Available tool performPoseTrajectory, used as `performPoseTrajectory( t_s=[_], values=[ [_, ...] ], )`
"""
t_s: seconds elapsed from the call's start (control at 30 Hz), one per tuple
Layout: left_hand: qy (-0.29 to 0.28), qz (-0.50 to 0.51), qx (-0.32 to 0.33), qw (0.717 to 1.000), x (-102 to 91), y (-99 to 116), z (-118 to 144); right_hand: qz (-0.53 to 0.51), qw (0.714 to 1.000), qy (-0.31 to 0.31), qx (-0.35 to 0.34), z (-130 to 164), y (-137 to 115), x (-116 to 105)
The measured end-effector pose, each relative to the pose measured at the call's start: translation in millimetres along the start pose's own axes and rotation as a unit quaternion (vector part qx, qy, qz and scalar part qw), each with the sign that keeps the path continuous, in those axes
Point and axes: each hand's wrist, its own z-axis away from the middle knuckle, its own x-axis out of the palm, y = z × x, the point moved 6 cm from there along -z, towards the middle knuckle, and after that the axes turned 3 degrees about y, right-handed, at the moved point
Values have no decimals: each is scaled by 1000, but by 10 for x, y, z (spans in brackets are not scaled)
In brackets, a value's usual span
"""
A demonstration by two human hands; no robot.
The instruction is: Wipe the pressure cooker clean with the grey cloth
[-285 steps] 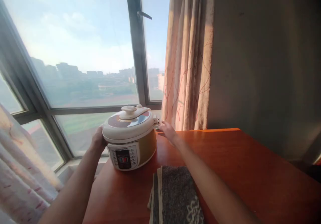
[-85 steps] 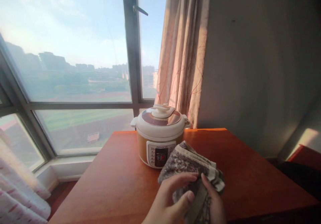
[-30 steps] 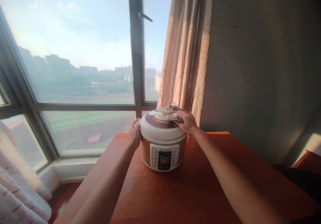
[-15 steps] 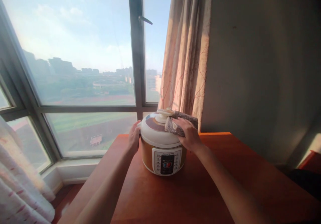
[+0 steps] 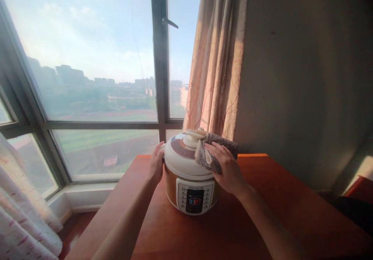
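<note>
An electric pressure cooker (image 5: 170, 188), white and gold-brown with a button panel on its front, stands on the reddish-brown table (image 5: 175, 236). Its domed lid (image 5: 177, 161) is on, topped by a cream knob (image 5: 191, 138). At the left side of the cooker my left hand (image 5: 156, 163) grips the side handle, which is mostly hidden. My right hand (image 5: 229, 168) presses a folded grey-brown cloth (image 5: 223, 141) against the right part of the lid, fingers bent over the cloth. A pale loop shows on the cloth near those fingers.
Large windows (image 5: 101, 104) with grey frames stand behind and left of the table. A beige curtain (image 5: 214, 65) hangs behind the cooker, and a white patterned curtain (image 5: 26, 213) at lower left. A dark wall (image 5: 291, 96) rises at right.
The cooker has come slightly nearer to me. My right hand and the cloth have slid right and down along the lid. My left hand stays at the cooker's side.
</note>
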Motion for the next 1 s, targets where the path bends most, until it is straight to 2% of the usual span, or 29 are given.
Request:
performPoseTrajectory(
  t_s=[0.13, 0.2, 0.3, 0.47, 0.6, 0.8, 0.9, 1.0],
  values=[
    [3, 8, -6, 1000, 39, 71, 78, -24, 999, 12, 20, -64, 312, 34],
    [19, 2, 4, 1000, 54, 118, 113, -30, 998, 20, 45, -168, 529, 73],
    [49, -3, 18, 999, 66, 156, 149, -39, 996, 0, 84, -391, 822, 156],
    [58, -5, 29, 998, 78, 172, 164, -42, 992, -32, 111, -712, 1039, 236],
    [55, -9, 29, 998, 69, 162, 158, -21, 990, -23, 137, -733, 1063, 239],
    [85, -19, 38, 995, 52, 121, 119, 18, 985, -9, 173, -539, 977, 209],
    [90, -31, 51, 994, 51, 107, 101, 39, 985, 9, 165, -416, 843, 178],
    [94, -31, 48, 994, 46, 94, 99, 66, 989, 48, 123, -258, 576, 125]
  ],
)
